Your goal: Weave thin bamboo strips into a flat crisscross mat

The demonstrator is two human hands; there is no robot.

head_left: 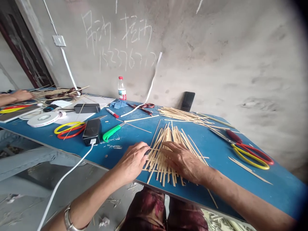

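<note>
I'm working in what is looking like a rough workshop: bare cement walls [216, 64] are showing chalk writing [120, 38], scissors [252, 155] are lying out, and scraps [104, 221] are littering the floor [96, 192].

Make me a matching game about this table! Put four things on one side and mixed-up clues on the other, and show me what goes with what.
Things
1. Bottle
2. Black phone
3. Marker pen
4. Right hand

Clues
A. Lying down, white with red
B. Spread over the thin wooden strips
C. Standing upright, with a red cap
D. Leaning against the grey wall

Right pairs: 1-C, 2-D, 3-A, 4-B
</note>
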